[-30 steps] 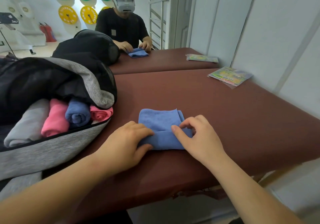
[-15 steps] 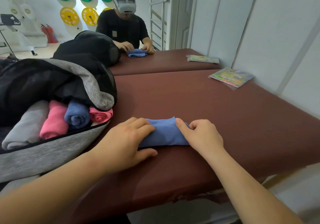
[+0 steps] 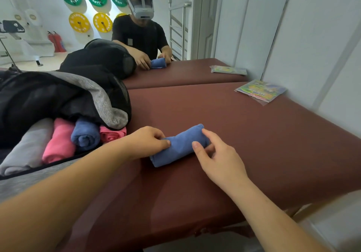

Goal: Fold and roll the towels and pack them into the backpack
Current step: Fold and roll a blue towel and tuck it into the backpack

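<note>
The blue towel roll is laid slantwise on the table, just right of the open backpack, probably so it can be tucked in beside the rolls already packed there. Its left end is pinched by the left hand, most likely so the roll isn't let loose. The right hand is held loose and spread, with only thumb and forefinger touching the right end. So the roll is bracketed between both hands.
</note>
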A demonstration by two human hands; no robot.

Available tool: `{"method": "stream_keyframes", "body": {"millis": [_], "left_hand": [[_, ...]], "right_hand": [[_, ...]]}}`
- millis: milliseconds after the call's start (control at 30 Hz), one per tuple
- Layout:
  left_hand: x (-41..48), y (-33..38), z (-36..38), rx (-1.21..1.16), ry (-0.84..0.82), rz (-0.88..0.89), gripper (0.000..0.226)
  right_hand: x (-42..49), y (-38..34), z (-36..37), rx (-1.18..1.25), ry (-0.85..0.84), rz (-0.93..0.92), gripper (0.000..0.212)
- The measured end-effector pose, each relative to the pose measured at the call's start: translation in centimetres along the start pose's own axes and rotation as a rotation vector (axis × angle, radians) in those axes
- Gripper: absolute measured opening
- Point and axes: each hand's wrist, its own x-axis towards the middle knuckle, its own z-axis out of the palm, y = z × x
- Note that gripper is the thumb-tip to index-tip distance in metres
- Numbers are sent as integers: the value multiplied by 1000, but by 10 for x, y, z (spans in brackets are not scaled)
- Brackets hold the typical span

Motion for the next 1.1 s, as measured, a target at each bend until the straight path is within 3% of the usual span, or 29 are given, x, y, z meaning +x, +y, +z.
{"method": "stream_keyframes", "body": {"millis": [100, 167, 267, 333, 467, 600, 733, 867, 967, 1100], "left_hand": [[-9, -3, 2, -65, -38, 17, 12], [-20, -7, 5, -159, -11, 48, 18], [-43, -10, 4, -449, 16, 71, 39], [-59, -12, -3, -592, 30, 66, 42], [-89, -18, -30, -865, 104, 9, 37], [-119, -38, -65, -1109, 131, -25, 36], [-145, -70, -100, -1066, 242, -105, 29], [-164, -118, -134, -824, 547, -277, 21], [-181, -157, -159, -462, 703, -375, 29], [-192, -185, -166, 13, 581, -480, 25]], "right_hand": [[5, -9, 15, 126, -30, 79, 78], [10, -17, 20, 346, -56, 189, 82], [18, -36, 21, 825, -166, 334, 53], [20, -58, 22, 1033, -209, 349, 44], [20, -115, 32, 1149, -185, 321, 41], [21, -165, 54, 1147, -279, 267, 44], [20, -215, 84, 910, -324, 114, 52], [35, -241, 105, 305, -41, -373, 41], [48, -250, 120, -113, 21, -688, 37], [58, -268, 147, -419, -65, -873, 49]]}}
